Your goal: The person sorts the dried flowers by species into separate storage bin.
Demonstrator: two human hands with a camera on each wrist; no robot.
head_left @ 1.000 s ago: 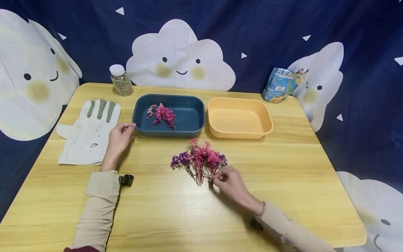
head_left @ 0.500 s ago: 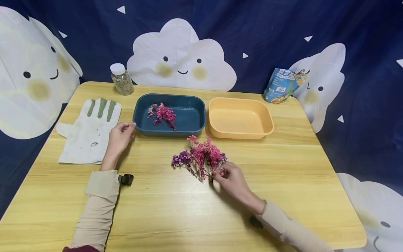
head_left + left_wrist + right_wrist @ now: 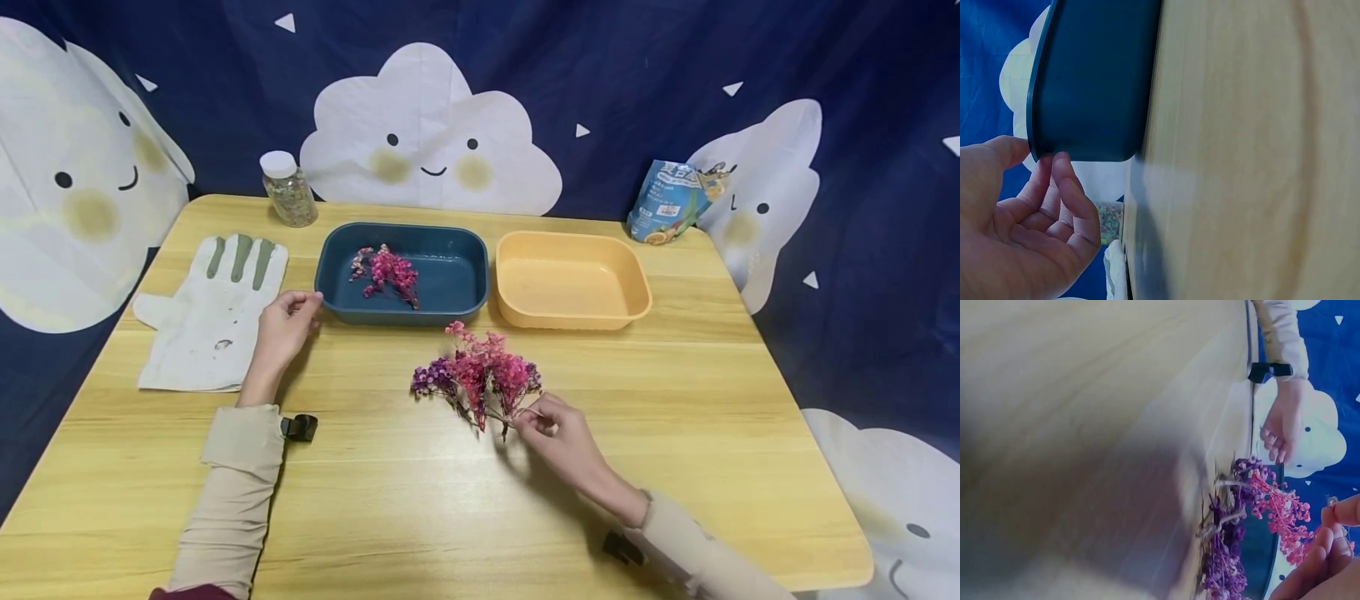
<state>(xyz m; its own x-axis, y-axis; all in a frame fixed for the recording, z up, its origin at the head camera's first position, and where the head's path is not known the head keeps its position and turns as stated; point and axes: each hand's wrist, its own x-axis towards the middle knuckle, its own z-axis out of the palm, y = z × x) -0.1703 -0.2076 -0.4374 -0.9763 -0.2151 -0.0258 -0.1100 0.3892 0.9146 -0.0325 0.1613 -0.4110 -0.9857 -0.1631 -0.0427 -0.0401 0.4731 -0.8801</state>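
Note:
My left hand (image 3: 288, 327) pinches the near left corner of the dark blue tub (image 3: 472, 313); the left wrist view shows the thumb on the rim and fingertips against the wall (image 3: 1085, 87). Inside that tub lies a sprig of pink dried flowers (image 3: 393, 271). At the table's middle, my right hand (image 3: 558, 433) pinches a thin stem of a pink dried flower sprig (image 3: 480, 367). Its blossoms overlap purple dried flowers (image 3: 433, 377) to the left. In the right wrist view, the pink blossoms (image 3: 1288, 515) stand out above the purple ones (image 3: 1225, 569), which lie on the table.
An orange tub (image 3: 573, 321) stands right of the blue one. A white work glove (image 3: 202, 333) lies at the left, near my left forearm. Behind it is a white-capped jar (image 3: 291, 196). A blue pouch (image 3: 670, 202) stands at the back right edge by the curtain.
My right hand has shifted a little to the right, and the pink sprig's blossoms have moved slightly up in view. My left hand has stayed at the blue tub's corner.

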